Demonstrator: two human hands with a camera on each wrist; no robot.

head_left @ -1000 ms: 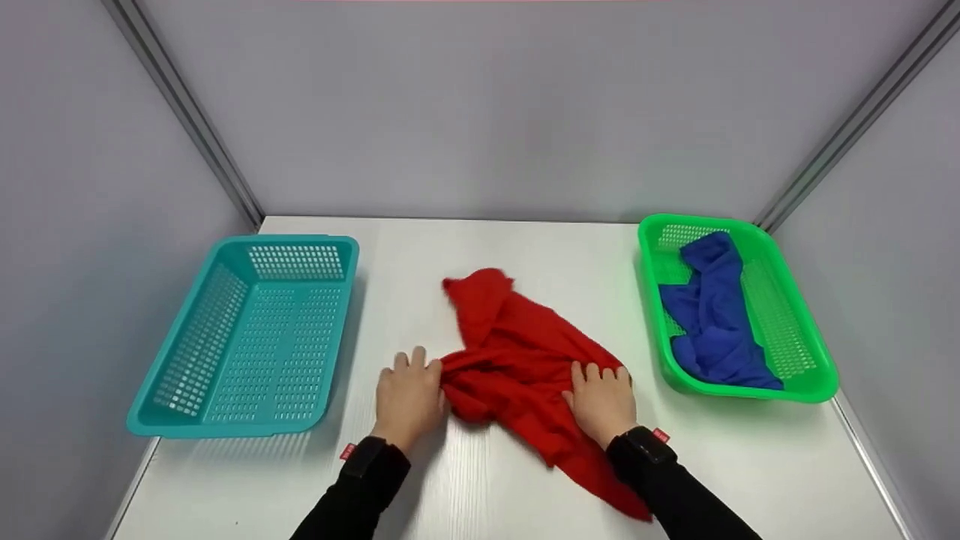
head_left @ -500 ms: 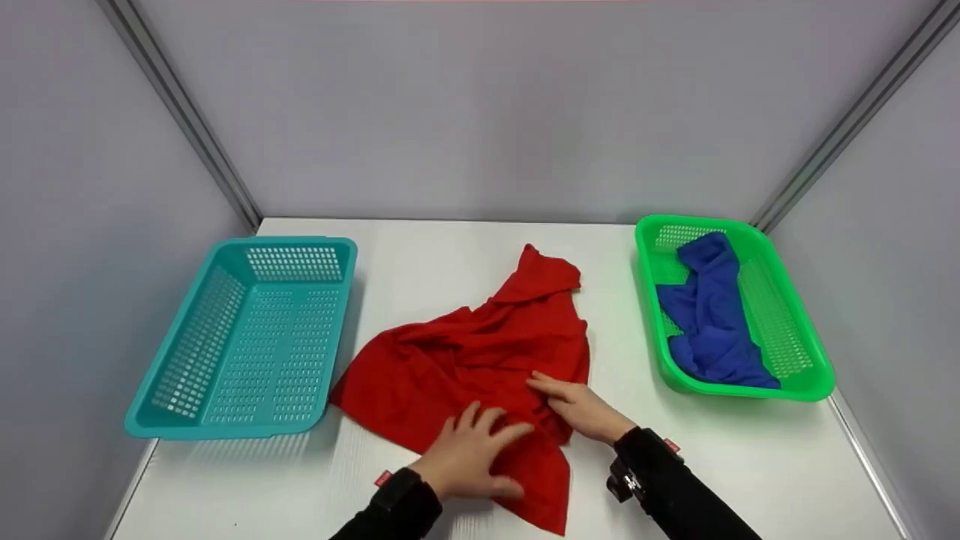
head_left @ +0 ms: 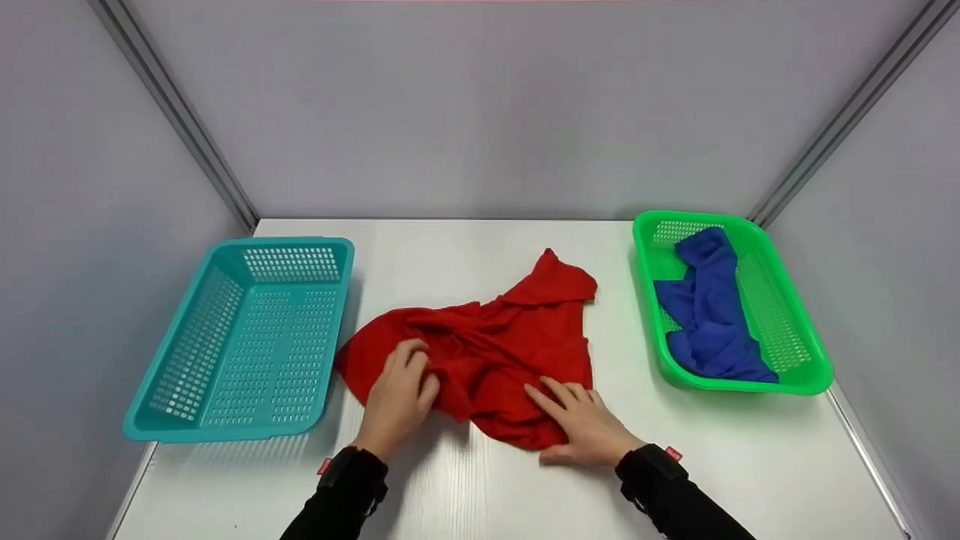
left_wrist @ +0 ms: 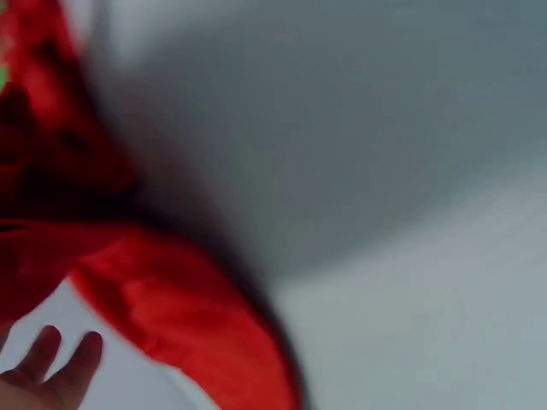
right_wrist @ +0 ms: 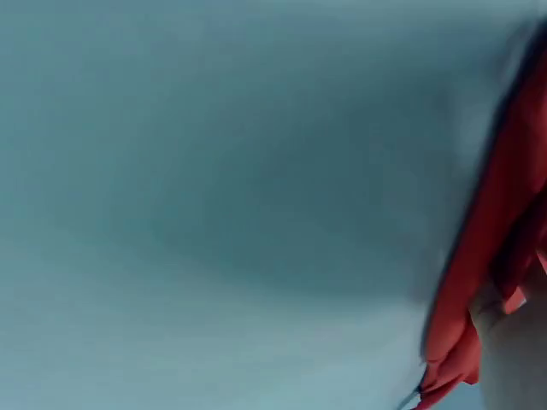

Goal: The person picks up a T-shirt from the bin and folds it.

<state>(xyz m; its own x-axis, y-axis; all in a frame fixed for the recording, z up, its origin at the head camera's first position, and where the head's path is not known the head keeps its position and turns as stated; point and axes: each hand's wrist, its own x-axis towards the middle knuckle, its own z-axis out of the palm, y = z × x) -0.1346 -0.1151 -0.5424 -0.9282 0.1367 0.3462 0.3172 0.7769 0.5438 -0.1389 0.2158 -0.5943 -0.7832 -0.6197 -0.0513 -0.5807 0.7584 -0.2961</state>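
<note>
A crumpled red cloth lies on the white table, its narrow end pointing to the back right and a rounded part spreading left. Over its left part is my left hand, with bent, spread fingers; in the left wrist view its fingertips stand apart beside a raised red fold. My right hand rests on the cloth's front right corner, fingers spread and thumb at the near edge. In the right wrist view, red fabric partly hides this hand.
A teal basket with nothing in it stands on the left, close to the cloth's left tip. The bright green basket at the right holds a bunched blue cloth. Grey walls enclose the table's back and sides.
The cloth has been turned, its narrow end now at the back right. Since half a second ago its front flap has gone up, and my left hand has moved left and away from me.
</note>
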